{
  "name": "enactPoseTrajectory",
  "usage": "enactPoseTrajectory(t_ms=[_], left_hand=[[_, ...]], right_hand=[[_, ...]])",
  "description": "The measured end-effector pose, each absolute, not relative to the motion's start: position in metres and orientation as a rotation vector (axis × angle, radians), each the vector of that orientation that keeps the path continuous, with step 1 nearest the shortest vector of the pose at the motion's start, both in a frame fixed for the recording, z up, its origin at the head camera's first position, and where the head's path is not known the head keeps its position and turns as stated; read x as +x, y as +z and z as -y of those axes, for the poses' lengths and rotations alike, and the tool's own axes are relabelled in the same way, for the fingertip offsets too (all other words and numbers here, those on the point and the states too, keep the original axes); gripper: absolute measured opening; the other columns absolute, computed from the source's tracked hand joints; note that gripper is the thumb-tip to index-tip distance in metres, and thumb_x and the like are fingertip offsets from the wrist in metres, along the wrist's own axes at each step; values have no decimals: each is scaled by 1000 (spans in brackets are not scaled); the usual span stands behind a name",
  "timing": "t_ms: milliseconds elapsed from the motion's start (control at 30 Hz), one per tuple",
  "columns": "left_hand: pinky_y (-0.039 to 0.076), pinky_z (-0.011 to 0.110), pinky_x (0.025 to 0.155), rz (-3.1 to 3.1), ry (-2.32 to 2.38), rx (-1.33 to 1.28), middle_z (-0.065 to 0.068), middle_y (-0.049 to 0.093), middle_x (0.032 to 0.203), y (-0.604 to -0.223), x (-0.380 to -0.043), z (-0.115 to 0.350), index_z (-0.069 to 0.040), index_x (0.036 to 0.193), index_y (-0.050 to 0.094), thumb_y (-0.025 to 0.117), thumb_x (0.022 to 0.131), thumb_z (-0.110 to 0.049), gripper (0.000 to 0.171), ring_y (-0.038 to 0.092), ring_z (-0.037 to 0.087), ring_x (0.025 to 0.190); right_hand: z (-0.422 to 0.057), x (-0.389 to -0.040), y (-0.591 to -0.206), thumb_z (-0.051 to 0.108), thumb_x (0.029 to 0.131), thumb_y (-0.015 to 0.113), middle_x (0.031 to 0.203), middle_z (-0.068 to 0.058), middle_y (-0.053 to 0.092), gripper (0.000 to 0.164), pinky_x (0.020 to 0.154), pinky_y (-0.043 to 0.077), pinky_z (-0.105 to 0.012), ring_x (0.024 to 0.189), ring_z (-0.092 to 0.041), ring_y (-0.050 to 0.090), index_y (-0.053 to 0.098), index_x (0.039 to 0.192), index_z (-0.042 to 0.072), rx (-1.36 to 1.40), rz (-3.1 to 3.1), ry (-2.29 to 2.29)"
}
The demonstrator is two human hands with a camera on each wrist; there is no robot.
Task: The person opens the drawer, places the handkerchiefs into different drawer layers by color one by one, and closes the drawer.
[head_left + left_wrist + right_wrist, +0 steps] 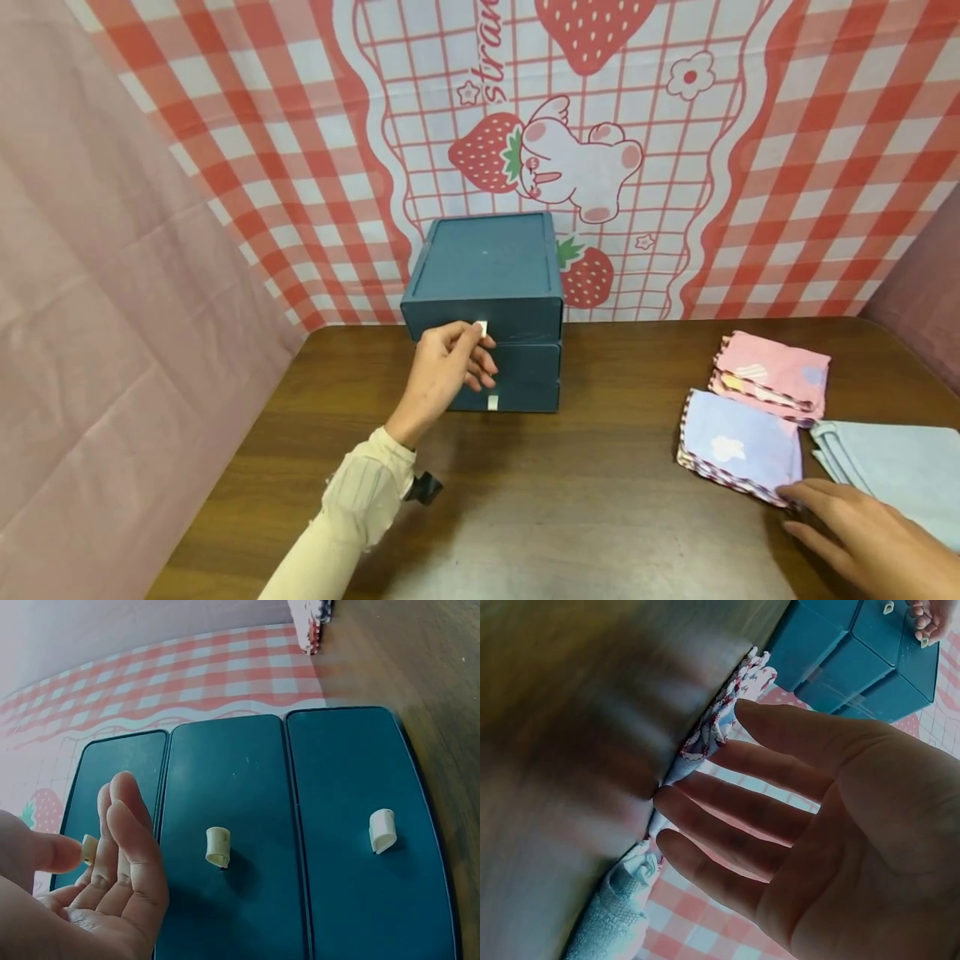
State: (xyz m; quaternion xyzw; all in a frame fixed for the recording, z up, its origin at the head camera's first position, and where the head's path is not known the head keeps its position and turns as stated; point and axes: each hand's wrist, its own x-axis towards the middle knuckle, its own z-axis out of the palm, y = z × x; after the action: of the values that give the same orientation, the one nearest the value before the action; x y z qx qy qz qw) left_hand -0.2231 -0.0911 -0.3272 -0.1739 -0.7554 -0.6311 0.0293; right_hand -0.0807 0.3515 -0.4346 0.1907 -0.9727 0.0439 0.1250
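A dark teal drawer unit [483, 258] stands against the back cloth, its stacked drawers fitted with small cream pull tabs. My left hand [448, 367] is at the top drawer, pinching its pull tab [89, 850] between thumb and index finger while the other fingers curve loosely. The tabs on the middle drawer [225, 772] and bottom drawer [352, 765] show in the left wrist view. At the right, my right hand [862, 525] has its fingers extended, fingertips right at the near corner of a folded lavender small towel [742, 433] with a striped edge.
Behind the lavender towel lies a folded pink towel [772, 371]. A folded pale blue-green towel [907, 467] lies at the far right. All rest on the brown wooden table [600, 483]. A strawberry-print checked cloth [292, 133] hangs behind, and a pink curtain [112, 292] at the left.
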Motion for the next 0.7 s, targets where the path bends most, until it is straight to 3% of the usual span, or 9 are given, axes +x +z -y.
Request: enactPoseTrajectory(t_ms=[167, 267, 500, 700], left_hand=[[59, 45, 58, 2369, -1940, -518, 25, 68, 77, -326, -223, 92, 8, 102, 67, 50, 106, -28, 40, 69, 40, 66], [59, 48, 60, 2400, -1916, -514, 27, 68, 77, -324, -220, 93, 11, 102, 66, 49, 107, -24, 39, 69, 42, 66], [59, 43, 57, 2449, -1824, -517, 26, 66, 71, -301, -202, 91, 13, 95, 66, 49, 106, -14, 34, 69, 41, 64], [58, 42, 56, 2470, -1800, -499, 23, 67, 68, -294, -196, 92, 10, 93, 69, 50, 105, -16, 35, 69, 36, 62]], right_hand=[[-349, -84, -429, 16, 80, 82, 84, 11, 64, 13, 67, 56, -40, 73, -8, 61, 70, 85, 17, 487, 2977, 119], [-348, -84, -428, 16, 84, 79, 84, 8, 66, 8, 69, 56, -43, 75, -12, 63, 71, 84, 17, 426, 3031, 130], [-343, -82, -423, 15, 86, 77, 87, 0, 69, 7, 71, 55, -52, 77, -24, 66, 73, 90, 10, 342, 3096, 163], [-336, -82, -411, 13, 84, 78, 91, -11, 70, 14, 74, 53, -58, 84, -33, 68, 73, 95, 6, 339, 2970, 179]])
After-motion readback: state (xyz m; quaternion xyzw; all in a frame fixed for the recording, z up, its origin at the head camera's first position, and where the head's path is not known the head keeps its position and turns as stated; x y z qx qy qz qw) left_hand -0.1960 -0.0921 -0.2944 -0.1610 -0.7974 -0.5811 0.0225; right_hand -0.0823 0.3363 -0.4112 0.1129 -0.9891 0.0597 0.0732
